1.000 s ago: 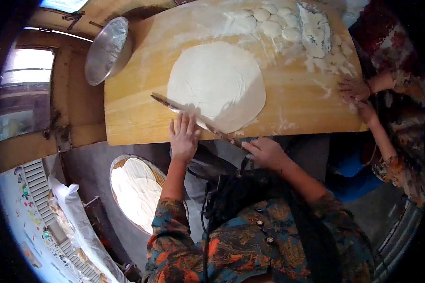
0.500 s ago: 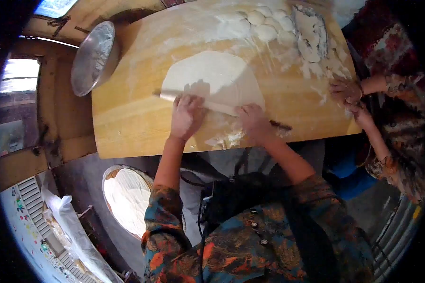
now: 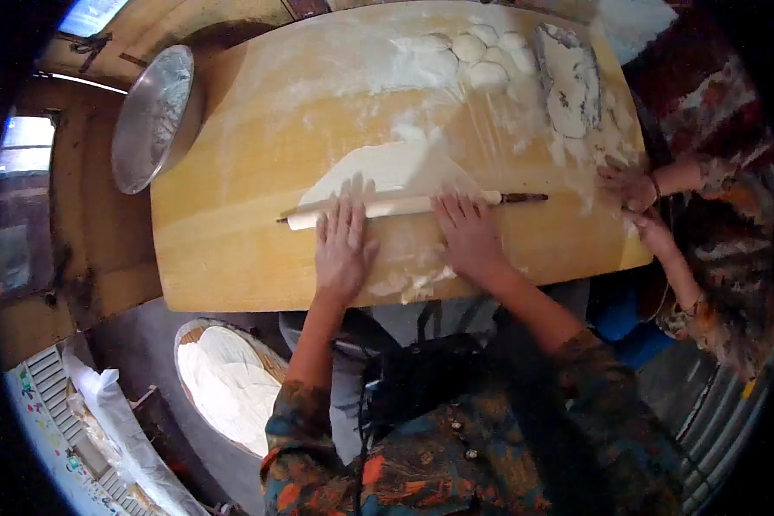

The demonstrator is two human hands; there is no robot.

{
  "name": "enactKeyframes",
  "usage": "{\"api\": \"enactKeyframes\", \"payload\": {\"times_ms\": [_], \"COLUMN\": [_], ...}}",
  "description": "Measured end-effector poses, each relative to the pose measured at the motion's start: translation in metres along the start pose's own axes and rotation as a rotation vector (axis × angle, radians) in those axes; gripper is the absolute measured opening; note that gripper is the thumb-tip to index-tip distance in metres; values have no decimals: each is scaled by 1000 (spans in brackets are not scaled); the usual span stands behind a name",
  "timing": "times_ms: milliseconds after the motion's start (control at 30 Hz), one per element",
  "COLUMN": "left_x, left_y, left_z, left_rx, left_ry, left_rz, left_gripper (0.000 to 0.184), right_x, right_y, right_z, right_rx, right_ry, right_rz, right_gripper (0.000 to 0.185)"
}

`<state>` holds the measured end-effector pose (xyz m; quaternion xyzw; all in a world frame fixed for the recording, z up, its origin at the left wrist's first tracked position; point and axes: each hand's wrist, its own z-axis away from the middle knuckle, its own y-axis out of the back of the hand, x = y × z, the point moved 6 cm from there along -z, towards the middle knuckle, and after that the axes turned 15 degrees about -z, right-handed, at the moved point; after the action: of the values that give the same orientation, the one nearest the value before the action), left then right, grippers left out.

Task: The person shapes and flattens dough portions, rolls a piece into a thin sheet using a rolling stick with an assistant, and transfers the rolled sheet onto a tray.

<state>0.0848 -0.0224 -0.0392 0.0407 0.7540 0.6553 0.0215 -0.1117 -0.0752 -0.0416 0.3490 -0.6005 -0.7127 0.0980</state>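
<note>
A long dark rolling pin (image 3: 523, 198) lies across the wooden board with the near part of a dough sheet (image 3: 387, 169) wrapped round it; only its ends show. My left hand (image 3: 344, 245) rests on the wrapped pin left of its middle, fingers stretched forward. Flat on the same roll, towards its right end, is my right hand (image 3: 470, 232), fingers also extended. Neither hand grips the pin. The unrolled part of the sheet lies flat beyond the roll, narrowing away from me.
Floured dough rounds (image 3: 488, 76) and a floury tray (image 3: 569, 86) sit at the board's (image 3: 232, 267) far right. A metal bowl (image 3: 155, 120) stands left. A co-worker's hands (image 3: 632, 189) touch the right edge. Below left, a round tray (image 3: 183, 361) holds flat dough sheets.
The near part of the sheet has been wound round the pin, and less of it lies flat. My right hand has moved from the pin's end onto the roll; both hands' fingers are now stretched out.
</note>
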Motion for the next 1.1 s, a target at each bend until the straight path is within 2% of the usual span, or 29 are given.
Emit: {"api": "enactKeyframes", "payload": {"times_ms": [133,200,267,333,400,433,500,567,633,667,733,833,933,1033,1100], "left_x": [-26,-31,-24,-11,-4,-5,-29,-74,-100,-113,-141,-172,-158,-149,-145], "left_y": [-25,-18,-15,-11,0,-5,-20,-35,-1,8,15,-33,-29,-22,-17], "left_z": [-94,-120,-87,-33,-1,2,-54,-137,-197,-210,-198,-168,-155,-135,-112], "left_rx": [12,-2,-75,-197,-267,-302,-229,136,269,252,159,-28,-76,-107,-122], "left_ry": [121,101,32,30,10,17,52,68,129,133,156,278,304,319,315], "left_rz": [-108,-129,-91,-1,48,70,-75,-212,-152,-25,224,2,-76,-92,-93], "left_gripper": [71,72,72,75,78,77,71,64,59,59,58,56,57,59,60], "right_x": [32,48,33,27,9,11,19,57,77,85,103,123,126,136,143], "right_y": [10,20,23,3,4,10,21,19,69,80,79,74,74,67,58], "right_z": [-87,-118,-83,-29,6,-10,-63,-138,-178,-179,-152,-129,-120,-103,-82], "right_rx": [127,160,66,-54,-262,-194,-59,239,365,267,26,232,209,295,271], "right_ry": [-50,-80,4,117,94,89,73,6,-67,-53,-30,0,53,32,-59], "right_rz": [116,144,77,-131,-85,-76,-53,244,78,86,66,15,21,59,50], "right_gripper": [72,74,75,74,64,65,66,55,47,48,49,47,48,45,43]}}
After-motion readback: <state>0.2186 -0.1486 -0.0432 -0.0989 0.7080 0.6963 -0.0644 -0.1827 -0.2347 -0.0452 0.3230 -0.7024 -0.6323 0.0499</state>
